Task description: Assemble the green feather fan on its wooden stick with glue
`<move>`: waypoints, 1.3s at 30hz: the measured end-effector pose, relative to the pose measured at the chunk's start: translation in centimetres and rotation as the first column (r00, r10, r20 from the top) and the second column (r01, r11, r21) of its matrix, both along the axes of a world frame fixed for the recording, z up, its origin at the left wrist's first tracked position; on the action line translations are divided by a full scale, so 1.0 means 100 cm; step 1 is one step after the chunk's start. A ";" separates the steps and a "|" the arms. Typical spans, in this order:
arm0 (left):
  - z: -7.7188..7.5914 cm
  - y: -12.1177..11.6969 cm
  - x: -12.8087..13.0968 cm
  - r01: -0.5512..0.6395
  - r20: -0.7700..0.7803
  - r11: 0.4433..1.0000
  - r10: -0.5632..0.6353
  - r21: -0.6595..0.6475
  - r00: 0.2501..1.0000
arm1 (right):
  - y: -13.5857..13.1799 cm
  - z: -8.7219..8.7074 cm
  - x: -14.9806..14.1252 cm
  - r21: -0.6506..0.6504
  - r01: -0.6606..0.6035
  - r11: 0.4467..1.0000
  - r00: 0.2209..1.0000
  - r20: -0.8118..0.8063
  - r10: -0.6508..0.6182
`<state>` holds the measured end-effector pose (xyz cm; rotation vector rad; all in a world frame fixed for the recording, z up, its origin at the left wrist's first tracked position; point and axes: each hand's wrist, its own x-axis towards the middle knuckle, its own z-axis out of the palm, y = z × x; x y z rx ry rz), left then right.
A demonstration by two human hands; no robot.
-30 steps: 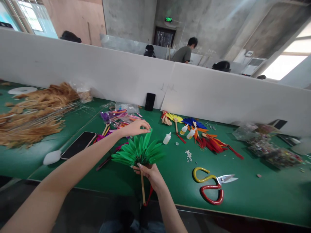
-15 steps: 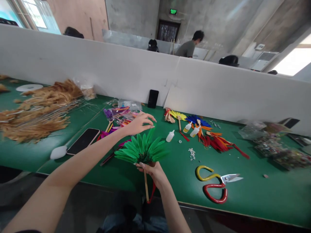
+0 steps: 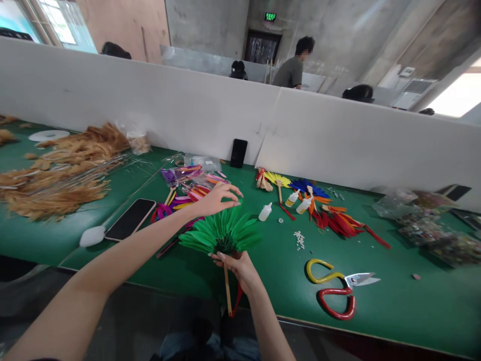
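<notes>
A fan of green feathers [image 3: 221,228] with a thin wooden handle [image 3: 227,291] and a red tassel [image 3: 236,301] stands spread near the table's front edge. My right hand [image 3: 236,263] grips it at the base of the feathers, thumb in front. Just over the upper feather tips hovers my left hand [image 3: 221,197], fingers curved and apart from the thumb; I see nothing between them. Whether its thumb touches a feather I cannot tell. Right of the fan lie small white beads [image 3: 299,240] and yellow-and-red-handled scissors [image 3: 343,288].
Small glue bottles [image 3: 265,211] stand beyond the fan, before a yellow feather fan [image 3: 277,178] and red feathers [image 3: 340,223]. Bagged feathers [image 3: 182,174], a phone [image 3: 131,219] and brown fibres [image 3: 75,165] lie left. A white partition [image 3: 188,110] runs behind; a person [image 3: 291,70] is beyond it.
My left hand has come slightly lower over the feather tips, with thumb and fingers a little closer together. The right hand keeps its grip; the whole view has shifted slightly.
</notes>
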<state>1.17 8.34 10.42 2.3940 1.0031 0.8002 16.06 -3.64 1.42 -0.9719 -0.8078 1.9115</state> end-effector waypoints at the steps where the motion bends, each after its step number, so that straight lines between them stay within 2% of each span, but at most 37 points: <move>1: -0.001 -0.001 0.000 -0.004 0.000 1.000 0.004 -0.009 1.000 | 0.000 0.000 0.000 -0.001 0.004 1.000 1.000 -0.006 -0.004; 6: -0.004 -0.003 -0.001 -0.020 0.001 0.999 0.020 -0.029 1.000 | 0.001 0.000 0.000 0.014 -0.003 1.000 1.000 0.007 0.002; 14: -0.001 -0.002 -0.006 -0.007 -0.031 0.996 0.005 -0.087 1.000 | 0.000 -0.007 0.001 0.025 -0.009 1.000 1.000 0.002 0.009; 21: -0.004 0.001 -0.006 0.022 -0.035 0.995 -0.025 -0.093 0.999 | 0.000 0.000 0.000 0.018 -0.015 1.000 1.000 0.002 0.014; 32: -0.012 -0.001 0.001 0.007 -0.079 0.993 -0.016 -0.117 0.997 | 0.000 0.000 -0.005 -0.007 0.030 1.000 0.999 0.019 -0.030; 39: -0.011 -0.002 0.001 -0.003 -0.089 0.993 -0.007 -0.122 0.996 | 0.000 -0.005 -0.008 -0.013 0.068 0.998 0.997 0.031 -0.068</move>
